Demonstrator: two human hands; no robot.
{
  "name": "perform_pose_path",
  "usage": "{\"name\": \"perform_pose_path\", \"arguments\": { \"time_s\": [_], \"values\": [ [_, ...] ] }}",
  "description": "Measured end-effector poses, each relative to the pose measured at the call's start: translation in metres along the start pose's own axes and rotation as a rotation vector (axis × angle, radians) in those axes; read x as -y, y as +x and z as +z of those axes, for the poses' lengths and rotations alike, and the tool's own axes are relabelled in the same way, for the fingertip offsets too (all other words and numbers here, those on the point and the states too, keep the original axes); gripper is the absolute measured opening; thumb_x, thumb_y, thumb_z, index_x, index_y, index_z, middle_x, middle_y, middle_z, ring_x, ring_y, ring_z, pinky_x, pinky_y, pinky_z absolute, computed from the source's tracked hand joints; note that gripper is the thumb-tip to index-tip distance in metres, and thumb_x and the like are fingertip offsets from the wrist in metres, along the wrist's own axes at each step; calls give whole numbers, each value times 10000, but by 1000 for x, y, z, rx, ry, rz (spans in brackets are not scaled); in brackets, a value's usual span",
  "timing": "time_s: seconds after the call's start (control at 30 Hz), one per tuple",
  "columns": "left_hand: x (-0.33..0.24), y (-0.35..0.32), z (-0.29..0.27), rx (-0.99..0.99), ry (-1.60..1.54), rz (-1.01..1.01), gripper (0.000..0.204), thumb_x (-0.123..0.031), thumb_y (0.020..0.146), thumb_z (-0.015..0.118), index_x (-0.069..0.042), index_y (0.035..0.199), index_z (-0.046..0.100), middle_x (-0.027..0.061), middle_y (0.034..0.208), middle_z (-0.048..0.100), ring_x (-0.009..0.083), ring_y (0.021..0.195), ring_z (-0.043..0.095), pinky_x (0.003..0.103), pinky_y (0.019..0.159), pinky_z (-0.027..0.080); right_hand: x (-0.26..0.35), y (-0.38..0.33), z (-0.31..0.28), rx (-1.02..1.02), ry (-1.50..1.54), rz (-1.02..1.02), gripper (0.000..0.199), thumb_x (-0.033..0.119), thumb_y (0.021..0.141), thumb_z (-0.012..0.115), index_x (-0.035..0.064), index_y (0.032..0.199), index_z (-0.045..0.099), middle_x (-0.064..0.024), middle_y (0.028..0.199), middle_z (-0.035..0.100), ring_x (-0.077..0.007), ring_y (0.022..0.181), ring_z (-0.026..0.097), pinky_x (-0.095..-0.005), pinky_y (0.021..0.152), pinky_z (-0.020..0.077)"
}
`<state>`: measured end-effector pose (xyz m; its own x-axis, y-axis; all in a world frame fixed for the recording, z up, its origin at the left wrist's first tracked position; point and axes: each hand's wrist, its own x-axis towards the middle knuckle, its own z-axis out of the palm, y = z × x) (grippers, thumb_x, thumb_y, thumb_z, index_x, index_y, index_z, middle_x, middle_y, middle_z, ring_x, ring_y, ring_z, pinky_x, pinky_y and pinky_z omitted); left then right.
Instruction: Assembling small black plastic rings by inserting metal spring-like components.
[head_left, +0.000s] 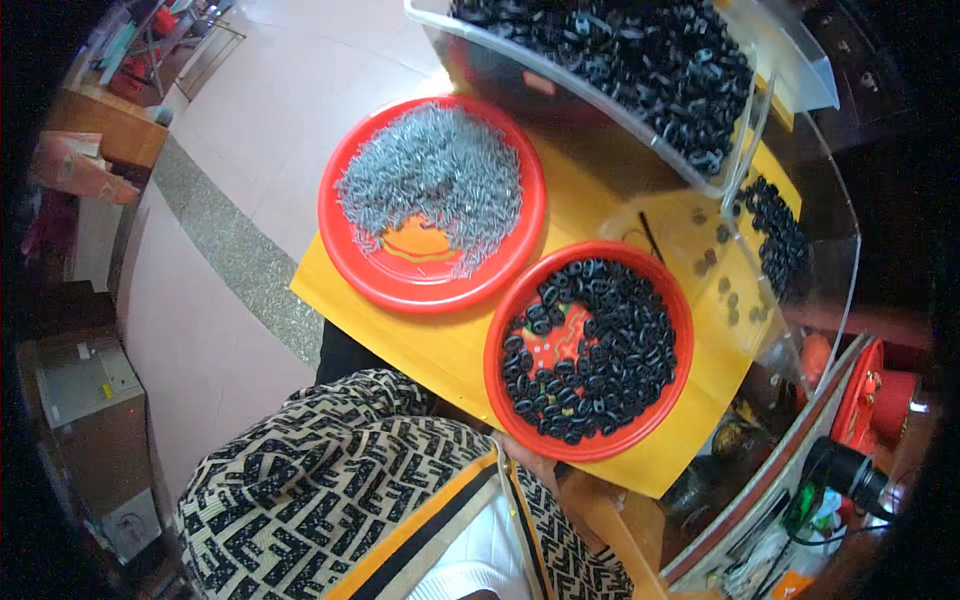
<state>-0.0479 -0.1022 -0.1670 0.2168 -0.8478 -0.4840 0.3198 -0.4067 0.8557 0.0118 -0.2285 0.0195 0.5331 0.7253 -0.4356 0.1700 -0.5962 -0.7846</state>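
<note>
Part of a hand, seemingly my right hand [531, 461], shows at the near edge of the yellow tabletop [394, 343], just below a red bowl [497, 412]. Its fingers are mostly hidden, so its grip cannot be made out. Many small black oval plastic parts [630, 345] lie in that bowl, with a bare patterned patch at its left. Beyond it to the left, a red plate [345, 262] bears a heap of small silvery metal pins or screws [440, 165]. My left hand is out of sight; a patterned sleeve [360, 400] covers that side.
A clear plastic bin [590, 70] heaped with black parts [620, 45] stands at the far side. More black parts [775, 235] lie in a pile at the right. A black lamp-like device [845, 475] stands at far right. Cardboard boxes [95, 400] stand at left.
</note>
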Motion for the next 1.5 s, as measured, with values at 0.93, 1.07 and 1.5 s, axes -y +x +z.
{"name": "perform_pose_path", "arguments": {
  "time_s": [0.93,1.07,1.5],
  "values": [
    [-123,-163,50,-1064,-76,723,174,-37,721,598,18,886,604,93,747,603,142,672,584,252,586,468,31,-18,44,-156,255,-207,171,97,845,439,-18,727,485,-89,614,501,-172,557,505,-307,519,402],
    [-135,-176,45,-998,-40,711,159,-1,738,610,20,895,598,103,802,582,202,763,570,292,665,453,52,-21,19,191,650,36,195,138,877,392,51,736,495,40,612,421,-42,526,361,-181,483,308],
    [-120,-149,25,-920,-347,719,107,-31,715,652,36,793,623,72,747,570,128,707,548,235,634,431,24,-3,10,338,890,49,241,188,896,372,32,760,495,47,605,404,-26,517,329,-161,469,271]
  ]
}}
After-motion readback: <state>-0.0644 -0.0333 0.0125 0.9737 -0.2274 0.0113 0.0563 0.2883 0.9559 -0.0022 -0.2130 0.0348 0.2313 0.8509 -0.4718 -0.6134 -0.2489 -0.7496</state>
